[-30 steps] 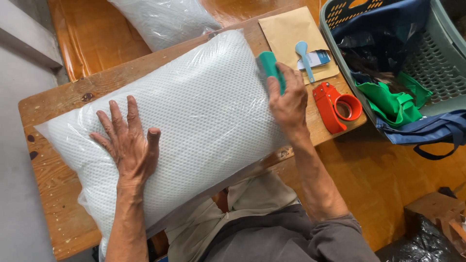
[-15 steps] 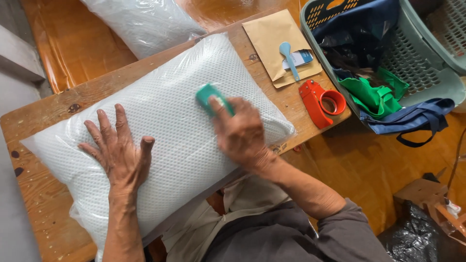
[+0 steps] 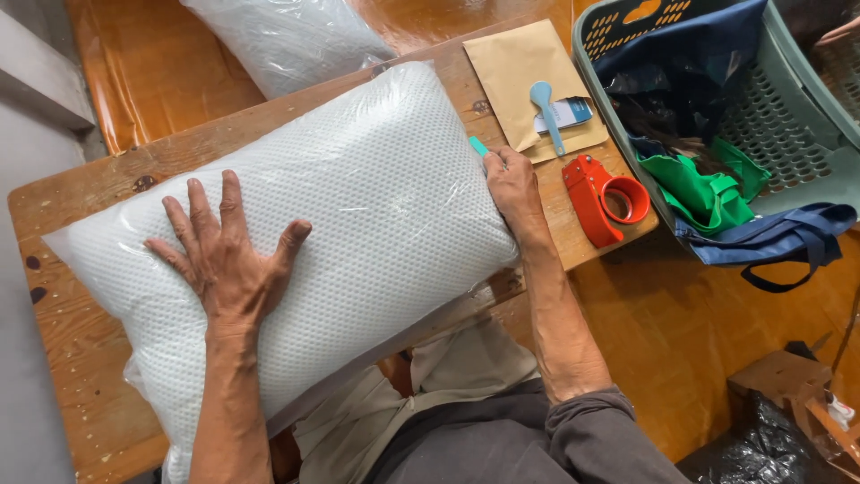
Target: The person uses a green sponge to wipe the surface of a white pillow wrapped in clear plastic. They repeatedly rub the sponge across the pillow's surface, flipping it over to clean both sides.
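A: From the head camera, what are the two hands on?

B: The left hand (image 3: 228, 260) lies flat and open, fingers spread, pressed on top of a white mesh pillow (image 3: 358, 206) wrapped in clear plastic. The right hand (image 3: 511, 184) is at the pillow's right end, curled around a small green tool (image 3: 478, 146) of which only a tip shows above the fingers.

A: Where does the pillow sit?

B: Under both hands, lying slantwise across a narrow wooden table (image 3: 81, 305), its near edge hanging over toward the person's lap.

A: And around the right hand?

B: Just beyond it lies a brown envelope (image 3: 515, 72) with a pale blue spoon-shaped tool (image 3: 545, 108) and a small card (image 3: 573, 112) on top. To its right, close by, an orange tape dispenser (image 3: 600, 197) rests on the table edge. Farther right stands a grey-green laundry basket (image 3: 806, 170) holding dark blue cloth and a green bag (image 3: 699, 184).

A: Beyond the left hand?

B: A second plastic-wrapped pillow (image 3: 287, 40), well apart, on the orange floor.
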